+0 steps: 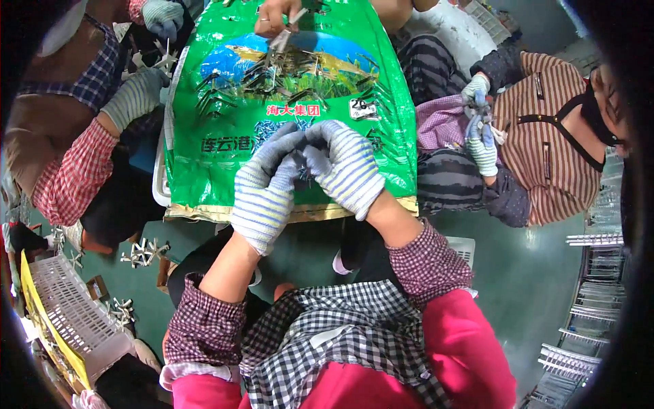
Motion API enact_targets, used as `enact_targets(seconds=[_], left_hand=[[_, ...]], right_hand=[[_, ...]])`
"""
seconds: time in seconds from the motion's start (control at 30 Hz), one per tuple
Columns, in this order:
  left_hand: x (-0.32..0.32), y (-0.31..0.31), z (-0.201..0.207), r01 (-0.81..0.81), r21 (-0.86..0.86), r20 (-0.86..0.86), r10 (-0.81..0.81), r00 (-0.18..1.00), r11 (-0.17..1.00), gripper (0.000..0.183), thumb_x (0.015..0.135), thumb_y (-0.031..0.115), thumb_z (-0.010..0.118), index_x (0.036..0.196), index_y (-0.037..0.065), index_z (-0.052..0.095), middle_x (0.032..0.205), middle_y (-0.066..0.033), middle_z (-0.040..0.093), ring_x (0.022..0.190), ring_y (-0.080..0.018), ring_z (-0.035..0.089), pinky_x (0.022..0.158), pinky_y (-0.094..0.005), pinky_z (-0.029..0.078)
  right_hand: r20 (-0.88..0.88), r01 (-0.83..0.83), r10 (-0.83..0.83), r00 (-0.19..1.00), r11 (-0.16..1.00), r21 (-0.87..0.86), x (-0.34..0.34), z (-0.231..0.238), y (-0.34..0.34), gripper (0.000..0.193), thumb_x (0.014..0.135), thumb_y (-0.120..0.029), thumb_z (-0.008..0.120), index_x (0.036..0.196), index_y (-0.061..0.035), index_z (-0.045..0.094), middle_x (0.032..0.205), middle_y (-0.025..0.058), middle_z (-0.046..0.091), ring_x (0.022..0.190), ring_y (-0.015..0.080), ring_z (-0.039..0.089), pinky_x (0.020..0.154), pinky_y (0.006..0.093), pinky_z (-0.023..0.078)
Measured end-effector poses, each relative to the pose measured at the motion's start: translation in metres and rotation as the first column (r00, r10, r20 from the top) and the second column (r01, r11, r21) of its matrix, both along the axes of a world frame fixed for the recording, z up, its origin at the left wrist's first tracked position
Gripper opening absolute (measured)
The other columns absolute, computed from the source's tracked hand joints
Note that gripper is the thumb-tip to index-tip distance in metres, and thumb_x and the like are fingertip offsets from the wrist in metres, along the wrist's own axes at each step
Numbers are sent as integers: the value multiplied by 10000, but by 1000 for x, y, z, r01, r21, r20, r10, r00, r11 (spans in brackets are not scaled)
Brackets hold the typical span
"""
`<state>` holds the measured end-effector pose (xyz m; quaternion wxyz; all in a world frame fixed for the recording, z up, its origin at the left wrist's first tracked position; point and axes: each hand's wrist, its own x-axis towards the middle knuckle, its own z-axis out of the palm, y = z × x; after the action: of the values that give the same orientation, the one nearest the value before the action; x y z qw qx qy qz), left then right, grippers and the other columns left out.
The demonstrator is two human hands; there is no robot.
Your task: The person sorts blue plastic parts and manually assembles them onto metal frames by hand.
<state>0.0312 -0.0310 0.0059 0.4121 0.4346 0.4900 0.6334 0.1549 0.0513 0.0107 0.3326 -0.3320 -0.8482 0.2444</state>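
Observation:
Both of my hands wear white knit gloves with blue stripes and grey fingertips. My left hand (267,187) and my right hand (344,167) meet over the near half of a green printed plastic sack (381,174). Their fingers are bent and pinched together, almost touching. Small dark bits show between the fingertips, too small to name. Just beyond my fingers lies a pile of small blue-grey pieces (271,128), partly hidden by my left hand. Farther up the sack, many thin dark metal strips (272,80) are scattered in a heap.
Across the sack, another person's bare hand (274,19) holds a pale strip-like piece. Gloved co-workers' hands are at the left (136,95) and the right (481,140). A white perforated basket (75,307) stands lower left. Stacked metal racks (593,300) line the right side.

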Motion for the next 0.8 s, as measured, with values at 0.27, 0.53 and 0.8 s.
enact_targets(seconds=[0.27,0.53,0.8], left_hand=[[1,-1,0,19,-40,95,-15,995,999,274,869,9,488,1128,4,576,1289,-142,471,1130,-181,484,927,-288,410],[1,2,9,6,-130,245,27,969,991,301,851,69,564,1147,15,546,938,-31,581,816,-95,515,737,-245,448],[3,2,8,25,-94,-52,-30,998,995,223,869,70,549,1077,4,594,866,-4,596,745,-59,503,673,-205,434]], right_hand=[[14,-89,88,996,989,115,2,-3,6,175,720,-158,588,863,-59,605,807,148,584,767,337,568,692,420,470],[109,-49,28,994,980,193,24,18,64,120,755,36,586,846,-42,587,787,117,595,734,177,588,645,303,480],[868,105,-285,406,958,266,44,26,213,240,828,-286,551,945,-90,629,947,178,624,892,347,596,757,432,476]])
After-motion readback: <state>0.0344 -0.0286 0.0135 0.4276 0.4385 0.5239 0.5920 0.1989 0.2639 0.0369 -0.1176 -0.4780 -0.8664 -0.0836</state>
